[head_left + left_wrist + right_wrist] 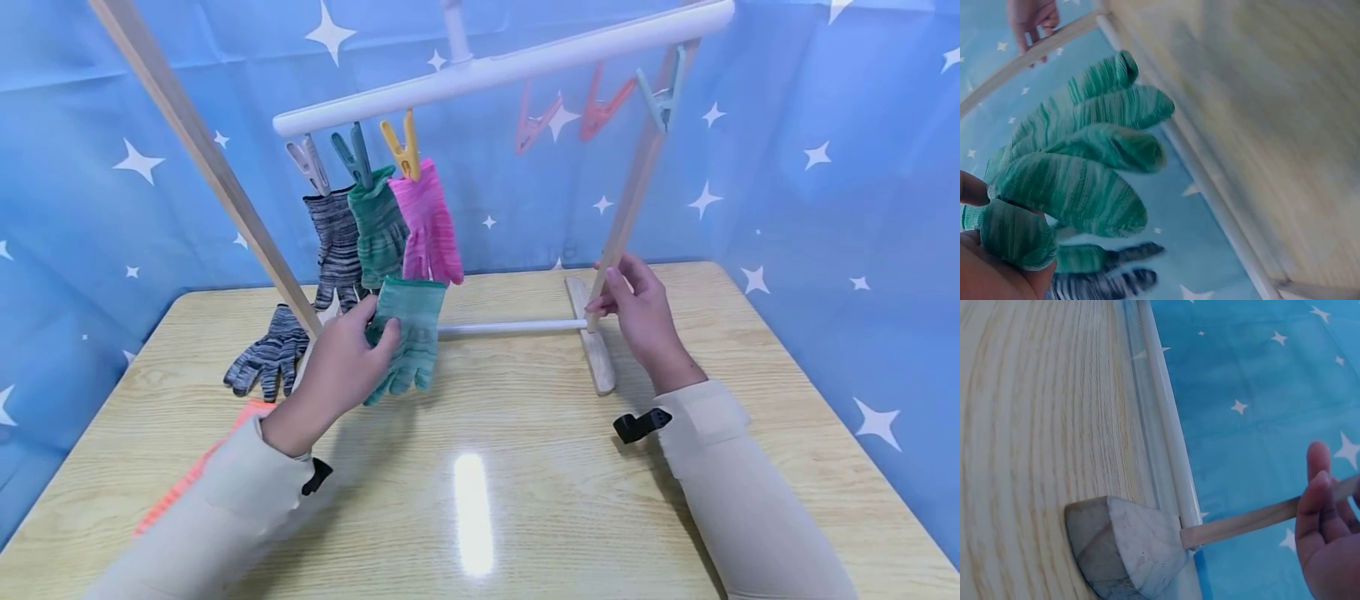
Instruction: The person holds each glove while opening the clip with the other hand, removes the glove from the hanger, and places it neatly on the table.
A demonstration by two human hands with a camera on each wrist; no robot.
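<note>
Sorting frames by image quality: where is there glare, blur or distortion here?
Head view: a bright streak of glare on the table, and the white rail bows from wide-angle distortion. Left wrist view: the green glove is sharp, the tabletop smeared. Right wrist view: the right hand is soft, the rack's foot clear.

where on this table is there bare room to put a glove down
The table is bare in front, between the two sleeves, and on the right past the rack's wooden foot. The back left is crowded: a gray glove lies there, hung gloves dangle above, and the left hand holds a green glove.
</note>
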